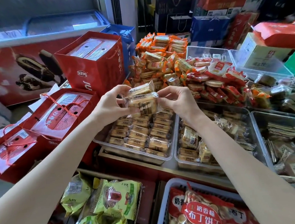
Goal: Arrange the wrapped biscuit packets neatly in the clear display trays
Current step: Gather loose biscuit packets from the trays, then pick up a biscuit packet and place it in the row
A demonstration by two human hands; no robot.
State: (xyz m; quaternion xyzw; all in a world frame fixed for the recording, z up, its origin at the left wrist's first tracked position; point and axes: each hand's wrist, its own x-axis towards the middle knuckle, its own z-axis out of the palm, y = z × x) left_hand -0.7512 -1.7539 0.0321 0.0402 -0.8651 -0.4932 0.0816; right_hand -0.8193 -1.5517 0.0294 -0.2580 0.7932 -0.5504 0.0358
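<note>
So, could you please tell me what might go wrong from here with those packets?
1. Both the left hand and right hand pinch several biscuit packets only by their edges above the tray; one might slip.
2. The left tray already looks full, so added packets could spoil its neat rows.

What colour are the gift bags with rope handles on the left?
Red gift bags, with red rope handles, seen in the head view.

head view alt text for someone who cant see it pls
Both hands, left hand and right hand, hold clear-wrapped biscuit packets above a clear tray of neatly rowed packets. A second tray to its right holds jumbled packets, with orange packets heaped behind.
</note>
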